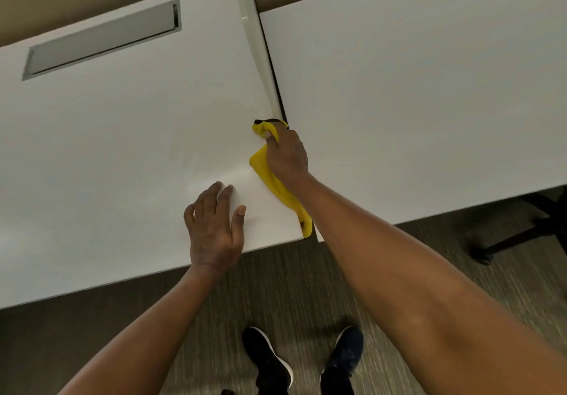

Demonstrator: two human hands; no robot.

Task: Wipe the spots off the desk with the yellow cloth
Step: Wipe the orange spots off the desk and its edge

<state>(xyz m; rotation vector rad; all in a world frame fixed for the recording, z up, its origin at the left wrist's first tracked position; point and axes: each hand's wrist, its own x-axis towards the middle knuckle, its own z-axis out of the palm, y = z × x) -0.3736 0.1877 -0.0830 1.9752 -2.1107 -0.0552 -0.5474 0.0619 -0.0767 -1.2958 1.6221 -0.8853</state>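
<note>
My right hand (287, 155) is shut on the yellow cloth (277, 187) and presses it onto the white desk (122, 149) near the desk's right edge. The cloth trails back from my hand to the front right corner, where it hangs over the edge. A dark mark shows at the cloth's far tip, beside the seam between the two desks. My left hand (214, 226) lies flat on the desk near the front edge, fingers spread, holding nothing. No spots show on the rest of the surface.
A second white desk (429, 103) adjoins on the right, separated by a pale divider strip (254, 35). A grey cable tray slot (104, 38) is set into the left desk's back. A black chair base (521, 232) stands under the right desk. My shoes (270, 361) are on grey carpet.
</note>
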